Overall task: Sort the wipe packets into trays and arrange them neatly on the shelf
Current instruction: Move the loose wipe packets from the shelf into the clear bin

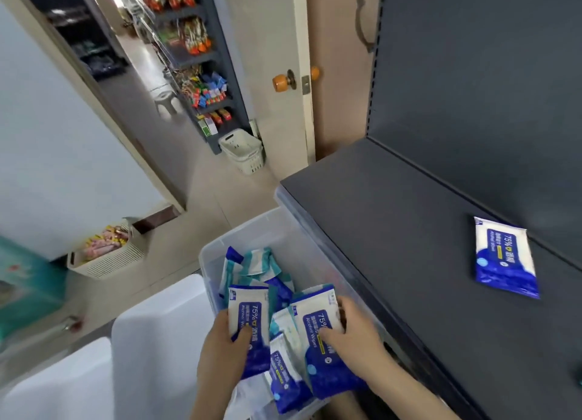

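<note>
A clear plastic bin [252, 230] on the floor holds several wipe packets, blue-and-white ones and teal-striped ones [261, 262]. My left hand [225, 353] grips one blue-and-white alcohol wipe packet [248, 312] over the bin. My right hand [352, 334] grips a second blue-and-white packet [318, 319] beside it. A third packet of the same kind [504, 259] lies flat on the dark grey shelf [409, 230] to the right, apart from both hands.
Behind the shelf rises its dark back panel [488, 73]. White trays [157, 341] stand left of the bin. A beige basket [242, 150] sits by the door, and another basket with snacks [108, 256] is at left. Stocked racks [201, 82] line the far aisle.
</note>
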